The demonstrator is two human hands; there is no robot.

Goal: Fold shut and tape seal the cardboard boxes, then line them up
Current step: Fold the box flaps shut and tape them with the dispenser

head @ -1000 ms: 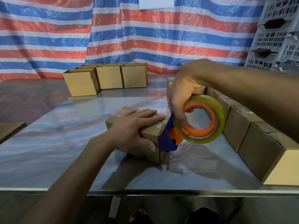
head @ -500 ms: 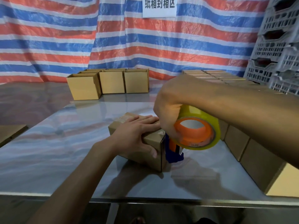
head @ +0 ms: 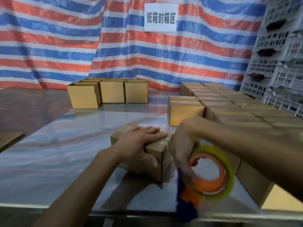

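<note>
R grip (head: 183, 149) holds tape dispenser (head: 213, 185) just R of box (head: 141, 169).

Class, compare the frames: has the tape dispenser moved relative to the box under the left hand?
Yes. The tape dispenser, gripped by the right hand, has pulled off the box's right end, down toward the table's near edge.

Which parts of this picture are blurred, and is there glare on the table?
Head view: the right hand and the tape dispenser it grips are smeared by motion blur; the left hand pressing the box is sharper; the glossy table mirrors the striped tarp in soft bands rather than hard glare.
</note>
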